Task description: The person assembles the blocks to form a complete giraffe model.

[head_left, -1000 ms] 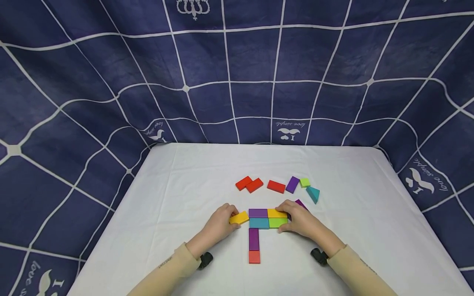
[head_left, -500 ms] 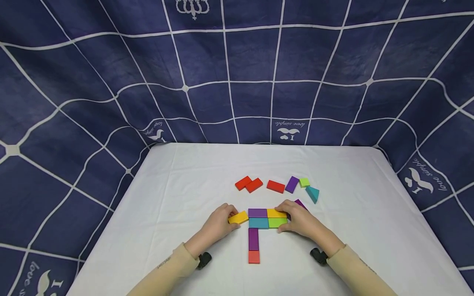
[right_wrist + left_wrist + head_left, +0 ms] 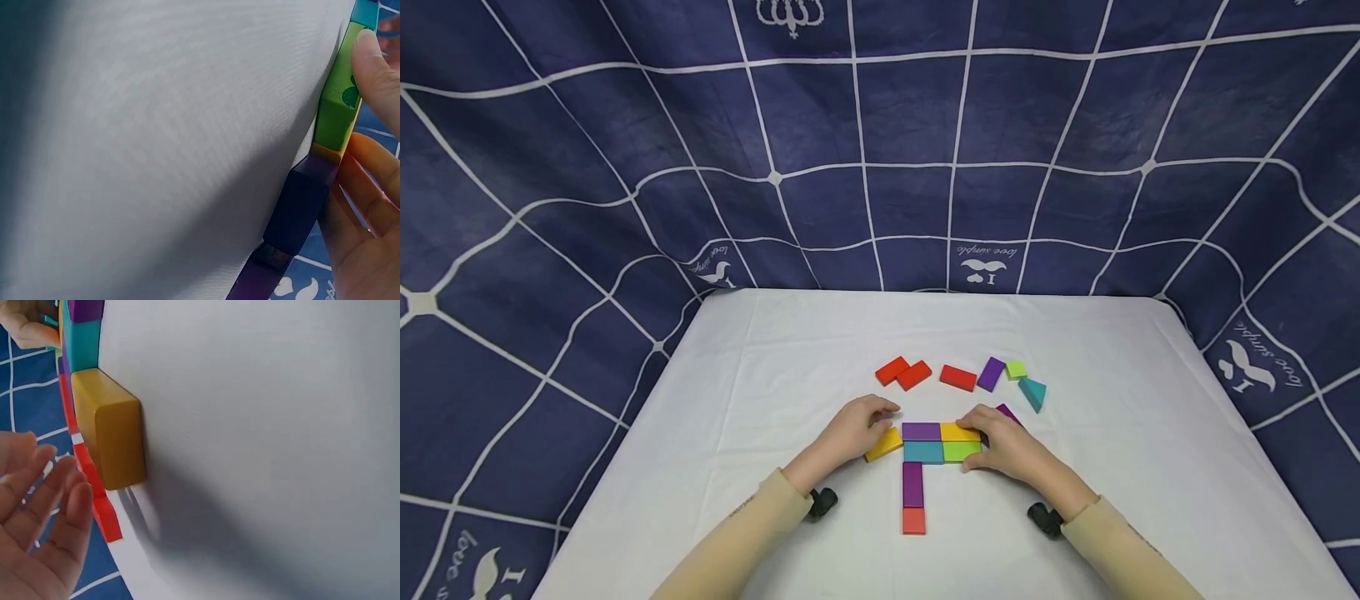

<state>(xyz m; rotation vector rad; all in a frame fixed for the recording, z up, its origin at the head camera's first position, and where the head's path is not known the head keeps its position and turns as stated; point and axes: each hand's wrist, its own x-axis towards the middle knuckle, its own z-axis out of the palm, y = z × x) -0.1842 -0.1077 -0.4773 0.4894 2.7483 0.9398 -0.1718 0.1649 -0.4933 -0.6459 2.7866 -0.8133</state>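
The slanted yellow block [image 3: 883, 446] sits on the desk [image 3: 775, 375], its R end right by the L edge of the purple block [image 3: 921, 432] & teal block [image 3: 922, 452]; can't tell if they touch. Your L hand [image 3: 856, 429] is just beside it, fingers apart & off it. Your R hand [image 3: 1011, 446] pinches the set's R end: thumb on the lime block [image 3: 962, 452], fingers at the far side of the level yellow block [image 3: 959, 432]. Nearer you, the upright purple block [image 3: 913, 485] runs down from the teal, w/ an orange-red block [image 3: 913, 522] below. Farther out: 3 red blocks [image 3: 958, 377], a tilted purple block [image 3: 991, 374], small green block [image 3: 1016, 371] & teal triangle [image 3: 1032, 394]. Navy cloth [image 3: 910, 125] hangs behind.
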